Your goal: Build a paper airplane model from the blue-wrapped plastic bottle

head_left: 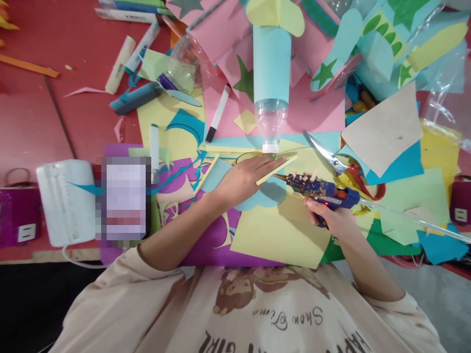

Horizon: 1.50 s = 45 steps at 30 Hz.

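My left hand (241, 180) reaches in with its fingers together over a narrow yellow paper strip (276, 170); its thumb is hidden underneath. My right hand (328, 215) grips a dark blue glue gun (324, 190) with a small red light lit. Bits of debris cling to the gun's front, and its nozzle points left, close to the strip; I cannot tell if they touch. A clear glue stick (412, 218) sticks out of the gun's back. Below the strip lie a light blue paper piece (265, 198) and a yellow sheet (283, 230).
A bottle wrapped in light blue paper (272, 63) lies just beyond my left hand. Red-handled scissors (333, 162) rest open beyond the glue gun. Several markers (218, 113), a phone (127, 198), a white power strip (66, 202) and paper scraps surround the work.
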Available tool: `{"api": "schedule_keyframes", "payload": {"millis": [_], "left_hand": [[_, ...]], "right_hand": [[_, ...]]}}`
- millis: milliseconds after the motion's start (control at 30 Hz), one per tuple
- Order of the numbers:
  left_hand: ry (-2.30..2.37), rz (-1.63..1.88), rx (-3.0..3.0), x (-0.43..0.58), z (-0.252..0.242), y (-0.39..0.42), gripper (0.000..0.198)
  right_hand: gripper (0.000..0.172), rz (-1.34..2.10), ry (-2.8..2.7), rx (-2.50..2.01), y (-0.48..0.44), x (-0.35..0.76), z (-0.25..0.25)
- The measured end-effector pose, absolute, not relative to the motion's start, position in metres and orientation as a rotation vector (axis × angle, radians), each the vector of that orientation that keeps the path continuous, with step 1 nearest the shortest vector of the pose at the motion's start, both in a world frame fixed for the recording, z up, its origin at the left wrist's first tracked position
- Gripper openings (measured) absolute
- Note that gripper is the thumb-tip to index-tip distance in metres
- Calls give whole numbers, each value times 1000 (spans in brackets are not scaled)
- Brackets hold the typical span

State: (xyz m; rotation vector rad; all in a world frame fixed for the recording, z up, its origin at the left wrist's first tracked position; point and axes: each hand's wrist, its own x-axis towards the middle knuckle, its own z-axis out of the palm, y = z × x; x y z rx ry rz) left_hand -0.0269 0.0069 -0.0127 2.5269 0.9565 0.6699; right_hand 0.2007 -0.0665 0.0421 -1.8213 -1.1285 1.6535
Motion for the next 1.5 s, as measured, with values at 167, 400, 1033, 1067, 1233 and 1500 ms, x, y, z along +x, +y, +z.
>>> {"api": "schedule_keyframes", "payload": {"millis": [167,400,1033,1067,1233,1500], "left_hand": [[959,713,2566,-26,-11,7,41],[972,705,2574,-27,-10,7,40],[991,728,2605,-26,-11,7,40],[989,727,2596,-26,-11,7,40],[973,773,2609,-26,-12,7,39],[970,735,2607,-27,-8,7,39]], "right_hand": [[33,1638,-1098,-1831,-68,204,40],[36,1645,-1099,-1824,-71,211,35],[34,1537,-1075,-1843,-72,220,29],[34,1527,-1081,-1849,-72,221,28],[36,1511,-1111,-1859,-72,224,26],[35,1495,-1038,-1857,-74,228,21]]}}
